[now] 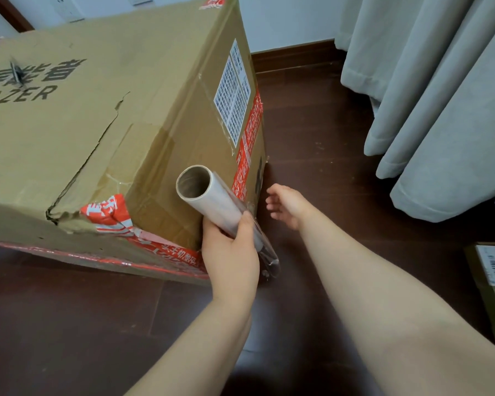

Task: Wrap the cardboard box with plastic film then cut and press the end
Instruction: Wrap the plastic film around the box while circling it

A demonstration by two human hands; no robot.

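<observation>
Starting wrap | left hand [230,252] grips film roll [212,201] at cardboard box [97,124] corner | right hand [286,207] empty, fingers loose, beside box | advice: anchor film end flat, keep tension

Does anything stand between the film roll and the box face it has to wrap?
Nothing visible does. The left hand grips the clear plastic film roll on its cardboard tube close beside the labelled side of the large brown cardboard box, with nothing between. The right hand, open, hovers by that side's far edge, holding nothing.
</observation>
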